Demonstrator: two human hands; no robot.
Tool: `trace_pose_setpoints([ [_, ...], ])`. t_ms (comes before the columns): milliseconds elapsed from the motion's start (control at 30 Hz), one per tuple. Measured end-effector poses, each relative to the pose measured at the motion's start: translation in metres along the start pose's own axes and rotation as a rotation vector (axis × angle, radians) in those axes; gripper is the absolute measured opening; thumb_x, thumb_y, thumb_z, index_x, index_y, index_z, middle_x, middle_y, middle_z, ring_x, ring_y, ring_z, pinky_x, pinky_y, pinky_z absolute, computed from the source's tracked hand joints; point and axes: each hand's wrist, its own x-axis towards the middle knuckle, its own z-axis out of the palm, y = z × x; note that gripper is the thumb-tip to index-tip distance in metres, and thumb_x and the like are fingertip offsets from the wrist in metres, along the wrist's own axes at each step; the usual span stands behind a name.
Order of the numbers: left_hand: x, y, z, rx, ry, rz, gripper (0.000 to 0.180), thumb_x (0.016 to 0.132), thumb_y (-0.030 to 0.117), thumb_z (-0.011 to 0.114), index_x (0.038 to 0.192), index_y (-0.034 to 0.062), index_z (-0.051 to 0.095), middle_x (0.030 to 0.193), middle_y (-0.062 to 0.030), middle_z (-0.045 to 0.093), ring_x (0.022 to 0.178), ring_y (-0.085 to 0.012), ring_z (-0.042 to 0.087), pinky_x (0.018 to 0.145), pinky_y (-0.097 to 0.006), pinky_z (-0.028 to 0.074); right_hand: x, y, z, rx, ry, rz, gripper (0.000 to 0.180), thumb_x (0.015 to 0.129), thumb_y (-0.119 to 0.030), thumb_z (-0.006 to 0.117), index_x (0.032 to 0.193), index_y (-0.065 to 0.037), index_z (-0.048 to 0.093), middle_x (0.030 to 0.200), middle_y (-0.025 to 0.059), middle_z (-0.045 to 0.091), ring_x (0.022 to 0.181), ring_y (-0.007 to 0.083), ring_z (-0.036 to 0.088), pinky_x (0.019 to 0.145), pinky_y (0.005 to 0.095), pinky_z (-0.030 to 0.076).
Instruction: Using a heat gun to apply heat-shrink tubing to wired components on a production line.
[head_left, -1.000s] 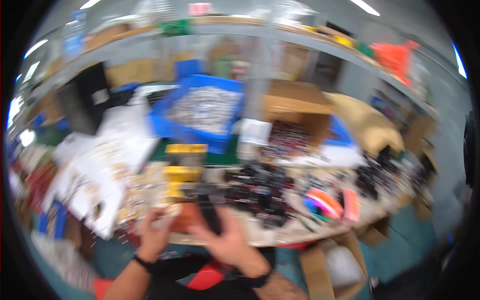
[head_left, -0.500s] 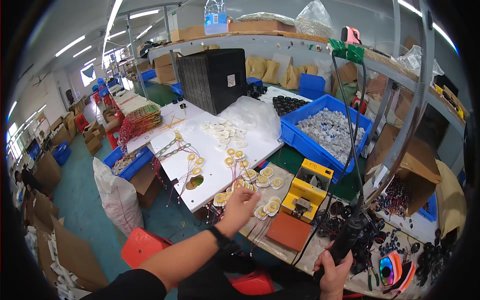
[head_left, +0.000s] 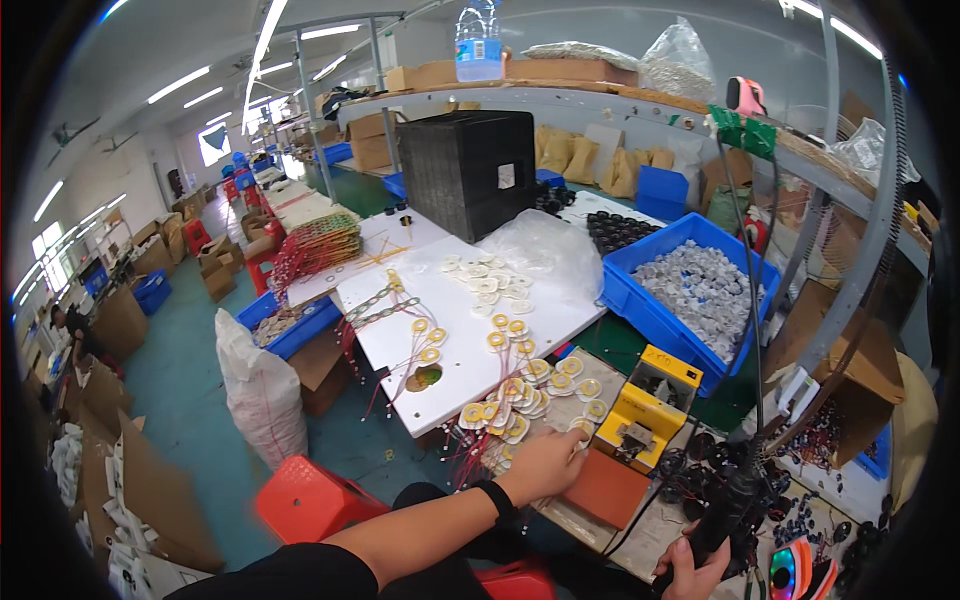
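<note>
My left hand [head_left: 545, 464] is over the bench, left of a yellow fixture [head_left: 645, 410] with a metal clamp. Its fingers are curled together at a white round disc with a yellow ring [head_left: 583, 426]; whether they grip it is hidden. More such discs [head_left: 512, 400], with thin red and dark wires, lie heaped behind and left of the hand. My right hand [head_left: 697, 570], at the lower right, is wrapped round a black corded electric screwdriver [head_left: 728, 505], held tilted; its tip is out of sight. An orange-brown pad [head_left: 606, 488] lies in front of the fixture.
A blue bin [head_left: 625, 285] of small clear parts stands behind the fixture. Plain white discs [head_left: 490, 280] and a clear plastic bag [head_left: 545, 245] lie on the white board [head_left: 400, 345]. The screwdriver's cable [head_left: 752, 270] hangs from the shelf. A red stool [head_left: 310, 500] stands at left.
My left hand has moved right, from the heap of wired discs to the discs beside the yellow fixture. The right hand keeps its hold on the screwdriver. The whole view has shifted.
</note>
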Motion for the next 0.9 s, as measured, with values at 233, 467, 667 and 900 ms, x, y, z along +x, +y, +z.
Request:
trace_pose_setpoints([
  [233,-0.007,-0.105,-0.089,-0.062,0.35,-0.232,0.023,0.095,0.025,0.071,0.107,0.0055,0.076,0.093,-0.0176,0.077,0.081,-0.0362,0.074,0.076,-0.046,0.059,0.003,0.009,0.01,0.017,-0.033,0.021,0.026,0.099,-0.013,0.073,0.117,0.0,0.059,0.082,0.0034,0.062,0.065,0.0124,0.059,0.059,0.0273,0.05],
  [467,-0.043,-0.137,-0.108,0.123,0.248,-0.21,0.018,0.094,0.021,0.071,0.104,0.0068,0.078,0.094,-0.0144,0.075,0.076,-0.03,0.073,0.072,-0.041,0.058,0.007,0.016,0.004,-0.037,0.024,0.015,0.026,0.098,-0.012,0.074,0.116,0.0,0.059,0.082,0.0032,0.062,0.065,0.0121,0.058,0.06,0.0266,0.05],
  [667,-0.031,-0.133,-0.093,0.05,0.332,-0.17,0.018,0.093,0.019,0.073,0.105,0.0064,0.078,0.099,-0.0155,0.075,0.082,-0.0332,0.073,0.076,-0.043,0.058,0.009,0.019,0.006,-0.065,0.039,0.031,0.025,0.098,-0.012,0.074,0.115,-0.001,0.059,0.081,0.0032,0.062,0.064,0.0116,0.058,0.059,0.0264,0.05],
  [900,0.074,-0.162,-0.107,-0.02,0.362,-0.192,0.026,0.091,0.023,0.074,0.108,0.0036,0.078,0.103,-0.0177,0.078,0.09,-0.0348,0.076,0.083,-0.044,0.059,0.004,0.013,0.009,-0.091,0.061,0.014,0.024,0.098,-0.01,0.074,0.114,-0.001,0.059,0.079,0.0027,0.06,0.062,0.011,0.057,0.057,0.0251,0.048],
])
